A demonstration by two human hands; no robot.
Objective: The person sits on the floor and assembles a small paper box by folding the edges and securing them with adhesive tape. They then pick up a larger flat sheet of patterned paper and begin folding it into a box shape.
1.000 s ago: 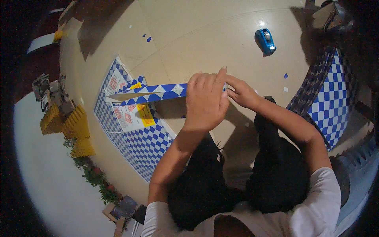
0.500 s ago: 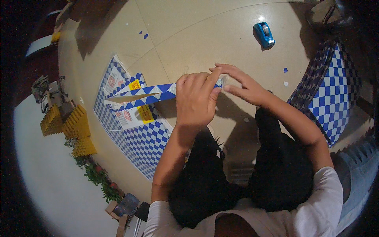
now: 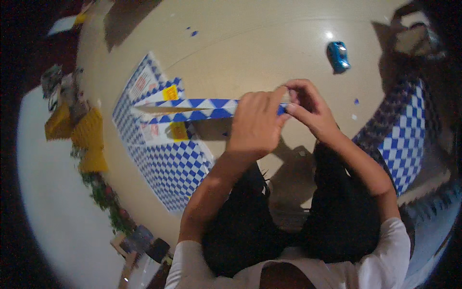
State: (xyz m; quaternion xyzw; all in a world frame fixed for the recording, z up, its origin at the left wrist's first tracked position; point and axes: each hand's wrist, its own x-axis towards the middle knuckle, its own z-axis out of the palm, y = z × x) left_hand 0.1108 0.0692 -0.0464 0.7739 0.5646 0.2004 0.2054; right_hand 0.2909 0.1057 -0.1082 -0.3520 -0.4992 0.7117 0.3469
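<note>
A long, narrow folded strip (image 3: 211, 114) with blue and white checks runs sideways in front of me. Its two layers part toward the left and show a pale inside. My left hand (image 3: 256, 123) is wrapped over the strip close to its right end. At that end, my right hand (image 3: 310, 108) is curled with thumb and fingers pinching the strip's tip. Below the strip's left part lies a blue and white checked sheet (image 3: 175, 166) with white and yellow printed panels, partly hidden by the strip.
A blue tape dispenser (image 3: 339, 57) sits on the floor at the far right. Another checked piece (image 3: 403, 139) stands at the right beside my knee. Small blue scraps (image 3: 194, 33) lie about. Yellow objects (image 3: 90, 139) and green plants (image 3: 103, 192) line the left side.
The fingers of my right hand, stretched out before, are now curled in on the strip's end. The view has shifted slightly, and the strip lies more level.
</note>
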